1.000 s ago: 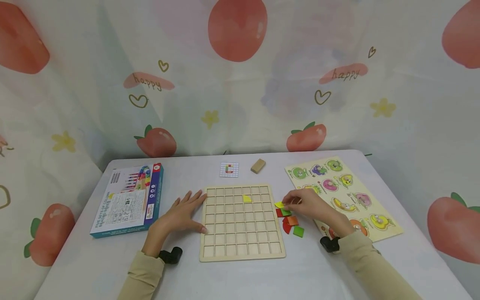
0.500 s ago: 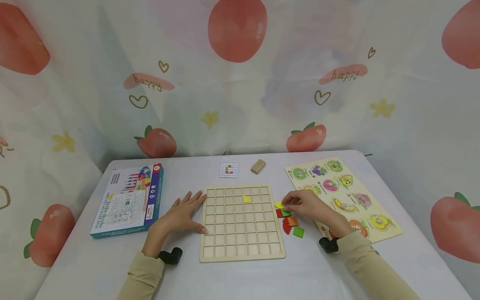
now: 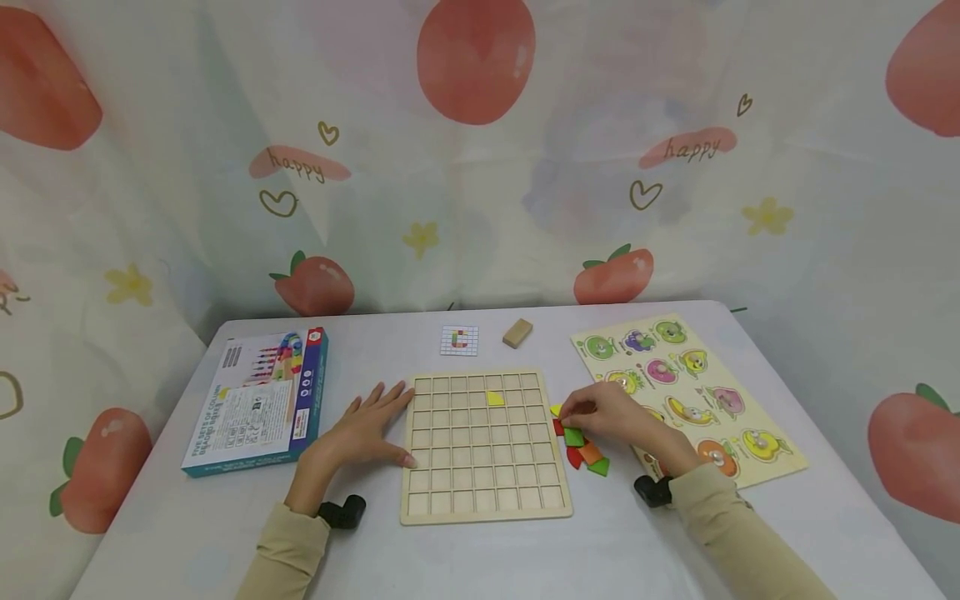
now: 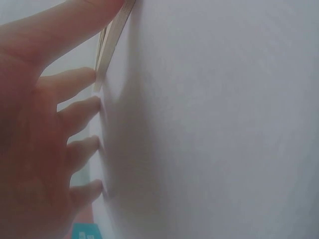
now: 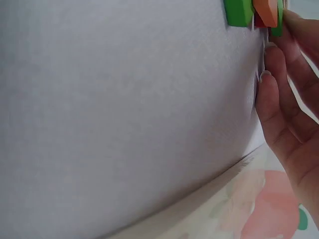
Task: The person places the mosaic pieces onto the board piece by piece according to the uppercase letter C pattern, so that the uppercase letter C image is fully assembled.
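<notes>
A square wooden grid board (image 3: 480,517) lies mid-table, with one yellow tile (image 3: 496,398) in a cell of an upper row. My left hand (image 3: 363,429) is spread, its fingertips and thumb touching the board's left edge. Over the small tile pile at the board's right side, my right hand (image 3: 611,412) bends its fingers down among the pieces. Next to its fingertips are a green tile (image 3: 573,437), a red tile (image 3: 558,427) and a partly covered yellow piece (image 3: 555,410). Whether a tile is pinched is hidden. An orange tile (image 5: 266,11) shows in the right wrist view.
Behind the board lie a small pattern card (image 3: 459,341) and a wooden block (image 3: 517,333). A boxed toy set (image 3: 255,408) is at the left. At the right, a fruit puzzle board (image 3: 723,379) extends beneath the right forearm. A patterned cloth (image 3: 480,208) hangs behind the table.
My right hand has shifted slightly left over the pile. The green and orange tiles beneath it have slid a little toward the near side. The left hand has stayed still.
</notes>
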Available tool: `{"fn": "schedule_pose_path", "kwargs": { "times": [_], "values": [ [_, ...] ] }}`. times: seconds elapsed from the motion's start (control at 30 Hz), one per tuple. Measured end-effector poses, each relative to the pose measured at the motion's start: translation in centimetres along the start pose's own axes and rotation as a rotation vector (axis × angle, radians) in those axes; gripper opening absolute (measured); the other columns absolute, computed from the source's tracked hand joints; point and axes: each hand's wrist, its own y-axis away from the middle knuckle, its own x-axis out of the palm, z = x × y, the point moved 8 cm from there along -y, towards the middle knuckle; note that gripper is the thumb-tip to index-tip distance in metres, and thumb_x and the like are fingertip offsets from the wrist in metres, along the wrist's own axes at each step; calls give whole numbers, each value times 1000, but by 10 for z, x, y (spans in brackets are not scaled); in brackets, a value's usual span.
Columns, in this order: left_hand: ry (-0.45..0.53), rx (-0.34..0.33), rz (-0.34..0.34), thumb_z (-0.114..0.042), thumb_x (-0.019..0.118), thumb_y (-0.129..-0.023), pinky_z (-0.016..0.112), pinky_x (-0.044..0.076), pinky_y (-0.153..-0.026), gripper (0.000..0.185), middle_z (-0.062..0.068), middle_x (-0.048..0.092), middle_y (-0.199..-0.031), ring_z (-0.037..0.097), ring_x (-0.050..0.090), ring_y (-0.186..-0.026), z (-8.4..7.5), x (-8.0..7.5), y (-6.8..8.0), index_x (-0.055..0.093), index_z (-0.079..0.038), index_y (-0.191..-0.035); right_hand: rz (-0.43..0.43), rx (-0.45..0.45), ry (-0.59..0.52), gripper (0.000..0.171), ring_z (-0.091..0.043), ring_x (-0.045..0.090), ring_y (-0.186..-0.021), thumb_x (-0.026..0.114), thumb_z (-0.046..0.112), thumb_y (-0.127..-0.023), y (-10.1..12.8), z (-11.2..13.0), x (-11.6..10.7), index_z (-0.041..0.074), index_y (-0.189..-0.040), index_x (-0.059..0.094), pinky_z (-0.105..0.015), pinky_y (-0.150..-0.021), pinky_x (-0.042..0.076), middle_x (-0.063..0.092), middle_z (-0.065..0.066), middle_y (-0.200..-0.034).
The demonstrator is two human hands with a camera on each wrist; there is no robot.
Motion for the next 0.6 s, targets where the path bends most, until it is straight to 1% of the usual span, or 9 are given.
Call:
{"fn": "schedule_pose_path", "kwargs": {
  "times": [0.13, 0.27, 0.4, 0.6],
  "values": [
    [1, -1, -1, -47, 89, -75, 65, 1, -127, 111, 11, 19, -172, 42, 5, -160, 1, 0, 0, 30, -14, -163, 13, 11, 0, 10, -7, 56, -70, 76, 8, -89, -1, 0, 3, 11, -98, 79, -20, -64, 49, 68, 8, -76],
    [-1, 3, -2, -47, 89, -75, 65, 2, -127, 112, 11, 19, -172, 42, 5, -160, 0, -1, 0, 30, -14, -163, 43, 50, -8, 13, -9, 54, -67, 80, 15, -88, -2, -3, 8, 14, -101, 78, -21, -60, 46, 62, 7, -72],
    [-1, 5, -2, -47, 89, -74, 65, 2, -127, 112, 11, 19, -172, 42, 6, -160, 0, -1, 0, 30, -14, -163, 54, 62, 1, 18, -11, 54, -66, 84, 22, -86, -3, -3, 10, 15, -100, 77, -22, -59, 45, 61, 6, -72],
    [9, 8, 4, -48, 89, -75, 66, 1, -126, 112, 12, 20, -172, 42, 5, -159, 0, 0, 0, 30, -12, -163, 36, 64, 25, 21, -12, 52, -71, 87, 22, -83, -3, 0, 8, 12, -96, 74, -24, -61, 45, 59, 3, -80]
  ]
}}
